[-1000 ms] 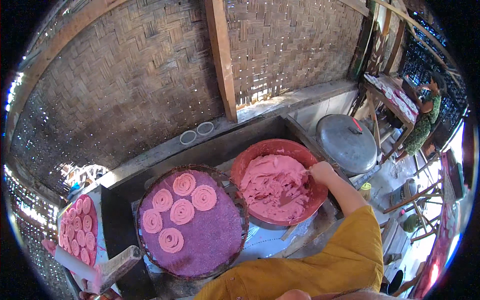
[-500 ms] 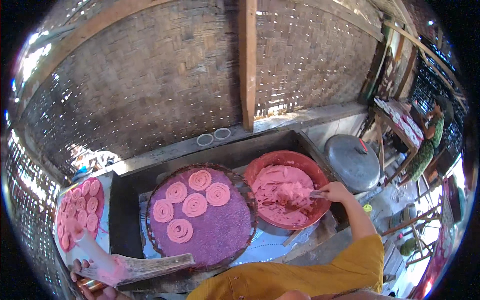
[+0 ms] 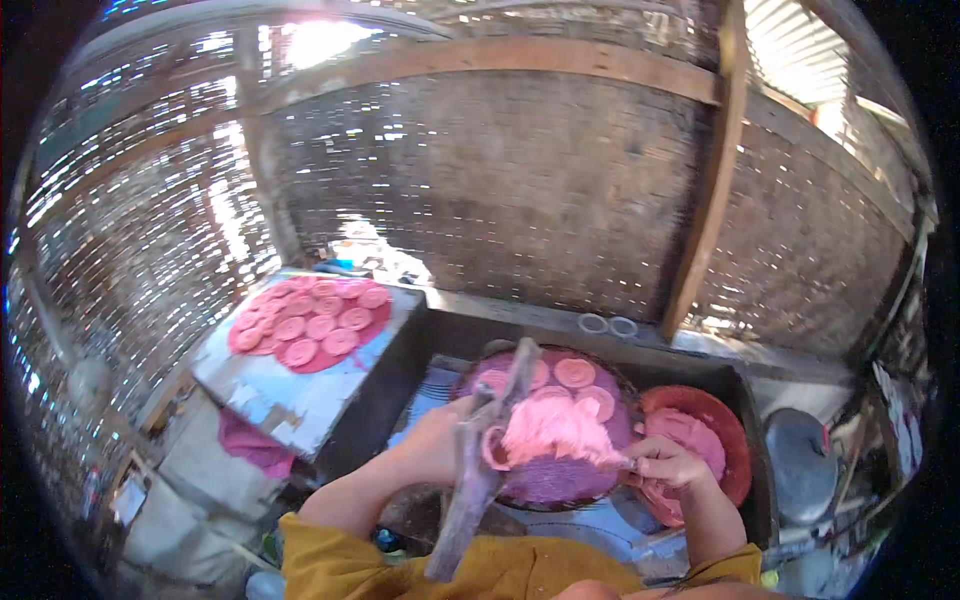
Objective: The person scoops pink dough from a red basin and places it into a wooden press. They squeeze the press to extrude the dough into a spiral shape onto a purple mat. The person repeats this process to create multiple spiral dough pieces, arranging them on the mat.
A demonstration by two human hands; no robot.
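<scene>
My left hand (image 3: 440, 435) grips a weathered wooden press (image 3: 465, 510) with a small round cylinder (image 3: 492, 447), held over the purple round tray (image 3: 535, 483) that carries piped pink rosettes (image 3: 575, 372). My right hand (image 3: 668, 463) is closed on the handle of a scoop, whose head is hidden under a large lump of pink dough (image 3: 553, 430) held at the cylinder's mouth. Behind that hand sits a red bowl (image 3: 732, 460) with more pink dough (image 3: 692, 432) in it.
A light board (image 3: 250, 395) at left carries several pink rosettes on a round mat (image 3: 285, 352). The trays stand in a dark trough (image 3: 430, 330) against woven walls (image 3: 540, 190). Two small rings (image 3: 605, 326) lie on the ledge, a large metal lid (image 3: 800, 470) at right.
The view has swung left. My right hand has lifted dough out of the red bowl, and my left hand has raised the press from the lower left over the tray.
</scene>
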